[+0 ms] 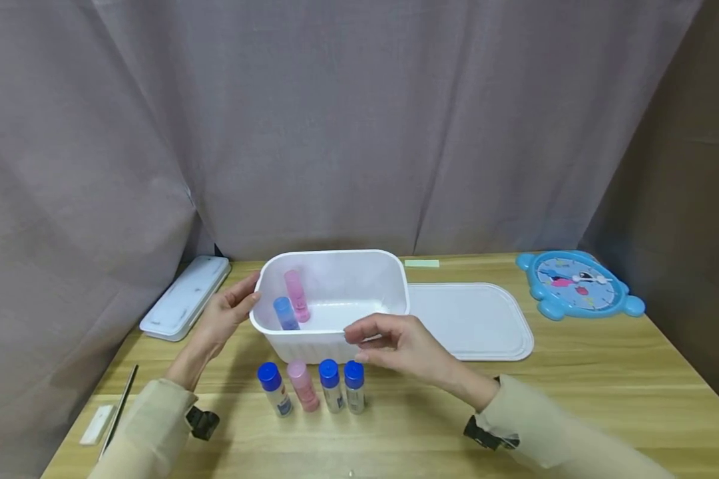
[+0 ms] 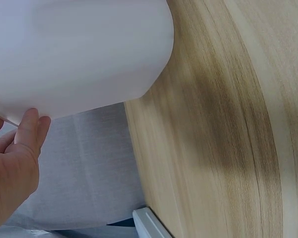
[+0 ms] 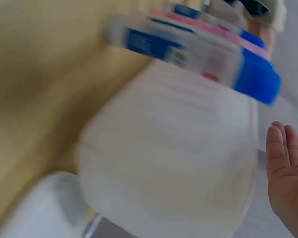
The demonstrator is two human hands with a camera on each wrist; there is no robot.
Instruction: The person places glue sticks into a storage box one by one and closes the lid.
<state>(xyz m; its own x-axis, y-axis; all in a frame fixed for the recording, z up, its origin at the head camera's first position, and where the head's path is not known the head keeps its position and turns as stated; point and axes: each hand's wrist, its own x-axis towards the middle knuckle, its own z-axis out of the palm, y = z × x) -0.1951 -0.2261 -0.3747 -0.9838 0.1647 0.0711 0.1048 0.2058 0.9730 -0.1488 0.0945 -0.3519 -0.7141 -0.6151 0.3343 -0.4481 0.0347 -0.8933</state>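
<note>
A white plastic box (image 1: 335,344) stands in the middle of the table. My left hand (image 1: 230,307) holds its left rim, and in the left wrist view the fingertips (image 2: 31,116) lie against the outer wall. Inside lean a pink small bottle (image 1: 296,296) and a blue small bottle (image 1: 285,314). In front stand blue-capped clear bottles (image 1: 274,390) (image 1: 331,386) (image 1: 355,388) and a pink bottle (image 1: 303,386) in a row. Over the front rim, my right hand (image 1: 389,339) has its fingers loosely bent with nothing between them.
A white lid (image 1: 470,320) lies right of the box. Farther right is a blue clock-like toy (image 1: 577,283). At left lie a white case (image 1: 187,297), a white eraser-like block (image 1: 97,426) and a thin dark stick (image 1: 120,406). A pale green strip (image 1: 422,263) sits behind.
</note>
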